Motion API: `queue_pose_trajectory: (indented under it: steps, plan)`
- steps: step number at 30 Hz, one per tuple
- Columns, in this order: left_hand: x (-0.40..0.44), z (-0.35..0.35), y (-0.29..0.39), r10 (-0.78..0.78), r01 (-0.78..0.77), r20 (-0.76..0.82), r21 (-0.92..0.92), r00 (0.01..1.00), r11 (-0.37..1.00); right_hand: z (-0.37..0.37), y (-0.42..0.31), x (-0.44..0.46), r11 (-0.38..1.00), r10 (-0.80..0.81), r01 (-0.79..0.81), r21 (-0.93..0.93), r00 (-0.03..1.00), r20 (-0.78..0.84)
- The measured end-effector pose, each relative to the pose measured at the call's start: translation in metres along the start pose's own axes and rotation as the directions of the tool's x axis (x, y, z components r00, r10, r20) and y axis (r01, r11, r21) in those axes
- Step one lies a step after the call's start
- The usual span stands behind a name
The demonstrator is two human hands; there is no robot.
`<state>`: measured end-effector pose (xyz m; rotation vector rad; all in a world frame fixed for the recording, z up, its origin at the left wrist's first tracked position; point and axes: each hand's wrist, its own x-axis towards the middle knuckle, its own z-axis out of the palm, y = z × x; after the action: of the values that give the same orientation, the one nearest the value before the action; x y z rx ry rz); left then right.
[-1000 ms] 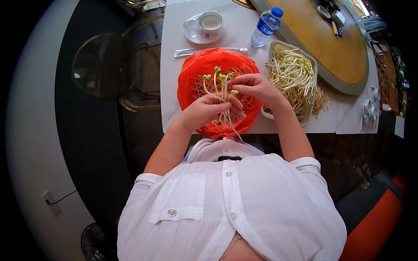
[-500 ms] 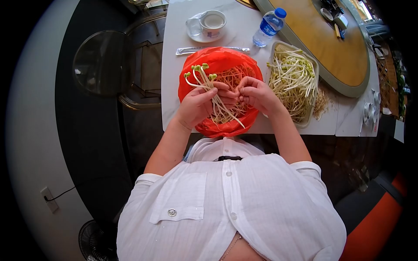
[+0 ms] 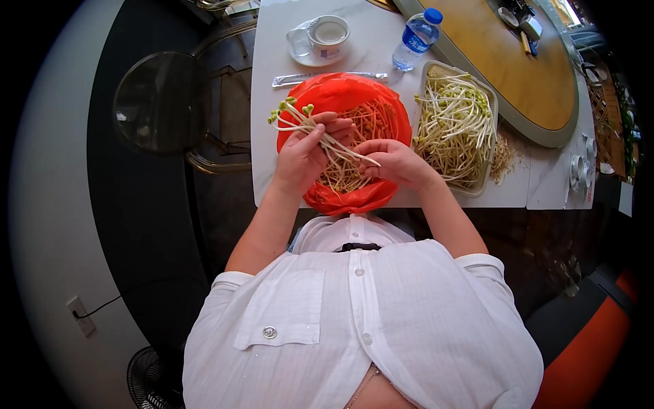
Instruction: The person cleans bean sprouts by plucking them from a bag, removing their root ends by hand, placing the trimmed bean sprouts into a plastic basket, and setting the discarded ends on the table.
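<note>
Red, the bag (image 3: 349, 84) lay open below; my left grip (image 3: 303, 160) held the sprouts (image 3: 344, 150) above it, perhaps so their ends reached my right grip (image 3: 402, 165), whose closing I could not tell.

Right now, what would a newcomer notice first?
Probably the bright red plastic bag, open at the white tabletop's edge, with the left hand holding bean sprouts above it. Next, the pale tray piled with more sprouts, to the bag's right. A water bottle stands by the tray's far-left corner.
</note>
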<state>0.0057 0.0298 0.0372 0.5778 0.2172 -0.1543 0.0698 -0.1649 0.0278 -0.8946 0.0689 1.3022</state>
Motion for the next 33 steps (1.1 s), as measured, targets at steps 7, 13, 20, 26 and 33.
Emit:
queue_pose_trajectory:
  steps: [7,13,20,26,33]
  plan:
    - [-0.001,0.002,-0.005,0.021,-0.02,-0.012,0.056,1.0,0.998,0.0,0.007,0.009,0.999,0.006,-0.009,-0.043,0.999,-0.052]
    - [-0.002,0.007,-0.005,0.033,-0.03,-0.026,0.099,0.999,0.995,0.004,0.009,0.012,0.996,0.001,-0.003,-0.085,1.0,-0.03]
    - [-0.002,0.008,-0.005,0.045,-0.04,-0.05,0.097,0.998,0.994,0.01,0.004,0.006,0.971,0.008,-0.011,-0.237,1.0,-0.013]
    - [-0.001,0.006,-0.007,0.039,-0.032,-0.073,0.101,0.997,0.994,0.004,0.005,0.009,0.97,0.022,-0.01,-0.241,0.999,0.047]
    - [0.002,0.002,-0.01,0.079,-0.072,-0.089,0.078,0.993,0.994,0.007,0.006,0.01,0.994,0.045,-0.042,-0.098,0.999,0.029]
